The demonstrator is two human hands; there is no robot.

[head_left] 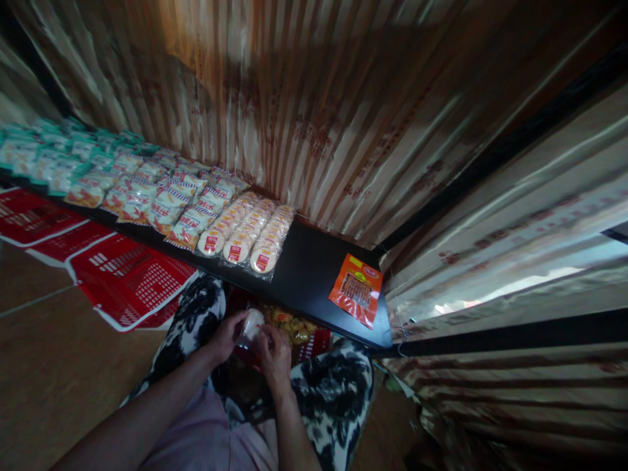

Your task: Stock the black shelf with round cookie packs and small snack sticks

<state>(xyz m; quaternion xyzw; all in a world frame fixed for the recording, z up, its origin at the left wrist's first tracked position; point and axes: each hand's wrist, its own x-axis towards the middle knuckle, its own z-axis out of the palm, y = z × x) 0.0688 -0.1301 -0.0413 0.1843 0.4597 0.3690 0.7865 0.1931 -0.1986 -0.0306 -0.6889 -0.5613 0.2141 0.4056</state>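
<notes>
In left hand, white packet (253, 323)

the black shelf (310, 267) lies open between round packets (261, 226) and orange pouch (357, 290).

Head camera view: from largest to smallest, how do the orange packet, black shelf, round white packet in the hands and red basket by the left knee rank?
1. Black shelf
2. Red basket
3. Orange packet
4. Round white packet, between the left hand and right hand
</notes>
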